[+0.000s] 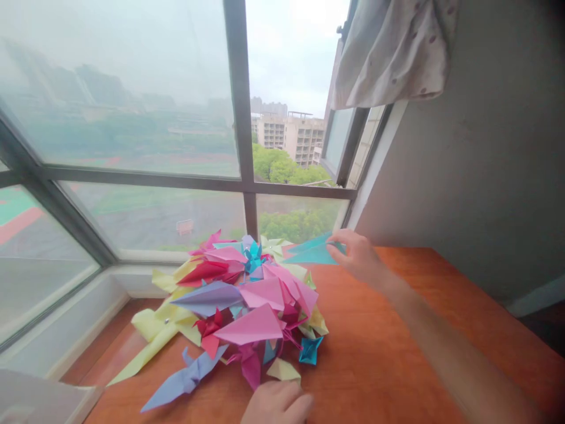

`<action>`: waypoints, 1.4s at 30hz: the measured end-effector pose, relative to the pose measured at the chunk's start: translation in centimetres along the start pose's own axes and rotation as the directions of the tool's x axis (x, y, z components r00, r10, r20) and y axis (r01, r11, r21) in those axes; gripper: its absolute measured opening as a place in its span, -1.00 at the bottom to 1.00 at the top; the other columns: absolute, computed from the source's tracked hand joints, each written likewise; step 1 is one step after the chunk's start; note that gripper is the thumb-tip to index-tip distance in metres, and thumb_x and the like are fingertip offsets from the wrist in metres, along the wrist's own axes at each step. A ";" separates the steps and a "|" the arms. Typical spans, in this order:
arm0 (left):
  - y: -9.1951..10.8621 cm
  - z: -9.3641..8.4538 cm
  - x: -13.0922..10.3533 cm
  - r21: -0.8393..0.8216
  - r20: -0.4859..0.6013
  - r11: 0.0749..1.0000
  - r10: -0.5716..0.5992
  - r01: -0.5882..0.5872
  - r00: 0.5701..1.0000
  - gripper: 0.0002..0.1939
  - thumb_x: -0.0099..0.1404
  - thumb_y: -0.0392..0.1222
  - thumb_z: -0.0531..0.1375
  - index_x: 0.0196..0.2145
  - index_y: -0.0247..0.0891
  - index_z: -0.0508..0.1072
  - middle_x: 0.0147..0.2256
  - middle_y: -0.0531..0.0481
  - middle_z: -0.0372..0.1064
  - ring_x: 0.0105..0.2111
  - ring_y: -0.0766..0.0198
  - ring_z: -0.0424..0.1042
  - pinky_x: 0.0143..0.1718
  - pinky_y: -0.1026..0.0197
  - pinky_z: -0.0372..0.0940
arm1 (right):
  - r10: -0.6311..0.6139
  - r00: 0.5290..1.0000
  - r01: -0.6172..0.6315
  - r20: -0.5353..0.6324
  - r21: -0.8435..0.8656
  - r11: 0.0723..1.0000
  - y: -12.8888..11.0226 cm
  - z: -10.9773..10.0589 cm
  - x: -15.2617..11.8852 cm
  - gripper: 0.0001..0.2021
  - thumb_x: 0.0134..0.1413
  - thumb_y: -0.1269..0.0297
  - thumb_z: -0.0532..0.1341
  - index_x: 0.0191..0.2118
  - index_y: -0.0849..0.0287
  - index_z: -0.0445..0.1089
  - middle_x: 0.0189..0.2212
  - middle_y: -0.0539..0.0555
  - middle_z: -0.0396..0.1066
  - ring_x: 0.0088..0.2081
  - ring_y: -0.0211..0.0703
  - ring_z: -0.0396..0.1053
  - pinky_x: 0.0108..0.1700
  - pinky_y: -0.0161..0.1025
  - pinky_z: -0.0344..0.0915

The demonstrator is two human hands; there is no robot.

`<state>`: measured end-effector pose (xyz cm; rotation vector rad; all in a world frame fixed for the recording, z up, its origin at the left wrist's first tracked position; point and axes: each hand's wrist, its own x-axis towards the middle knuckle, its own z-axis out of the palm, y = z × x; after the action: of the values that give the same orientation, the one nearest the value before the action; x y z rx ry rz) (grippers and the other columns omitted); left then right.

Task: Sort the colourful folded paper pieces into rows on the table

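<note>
My right hand point(355, 256) pinches the tail of a teal paper airplane point(311, 249) between thumb and fingers, over the far right side of the pile. At the bottom, my left hand point(279, 403) is curled by the near edge of the pile, beside a pale yellow folded paper point(283, 371); whatever its fingers may hold is hidden. The heap includes pink paper airplanes point(251, 325), a lavender airplane point(207, 298), a blue paper crane point(188, 378), a red folded star-like piece point(210, 333), a yellow pinwheel point(165, 323) and a shiny blue folded piece point(310, 350).
The pile lies on an orange-brown wooden table point(375, 347) against a large window with dark frames point(185, 181). A narrow pane point(342, 141) at right stands open. A dotted curtain point(392, 53) hangs above, beside a grey wall point(477, 147).
</note>
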<state>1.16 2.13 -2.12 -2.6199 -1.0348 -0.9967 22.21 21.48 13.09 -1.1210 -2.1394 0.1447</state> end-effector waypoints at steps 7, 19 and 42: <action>-0.1 0.6 -0.6 -0.047 -0.074 0.999 -0.012 0.009 0.997 -0.71 0.44 -0.30 -0.09 -0.43 -0.20 0.27 -0.59 0.11 0.23 -0.64 0.33 0.22 -0.61 0.21 -0.11 | -0.155 0.966 0.183 0.208 -0.127 0.975 -8.1 7.3 5.8 -0.84 0.08 0.42 0.15 -0.37 0.14 0.49 -0.37 0.10 0.49 -0.19 -0.07 0.40 -0.10 -0.19 0.28; -0.2 1.9 -1.2 -0.049 -0.113 0.999 0.009 -0.015 0.994 -0.85 0.22 -0.31 0.10 -0.46 -0.18 0.18 -0.58 0.14 0.19 -0.62 0.34 0.18 -0.60 0.22 -0.12 | 0.003 0.999 -0.012 0.034 0.286 0.958 -6.2 9.2 3.8 -0.68 0.05 0.39 0.15 -0.05 0.11 0.45 0.00 0.11 0.43 0.06 -0.09 0.35 0.10 -0.08 0.30; 0.7 -2.2 -0.4 -0.202 0.132 0.963 -0.152 0.177 0.979 -0.76 0.14 -0.44 0.01 -0.27 -0.19 0.31 -0.43 0.00 0.38 -0.45 0.24 0.38 -0.46 0.26 0.13 | 0.551 0.833 -0.461 -0.053 0.483 0.744 0.1 8.8 -14.3 -0.73 0.02 0.12 0.20 -0.25 0.15 0.52 -0.22 0.16 0.56 -0.16 0.04 0.51 -0.09 -0.04 0.45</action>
<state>0.25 0.63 -0.65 -2.8309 -1.2568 -1.0545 22.07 12.55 -1.11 -1.3378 -1.4635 0.7228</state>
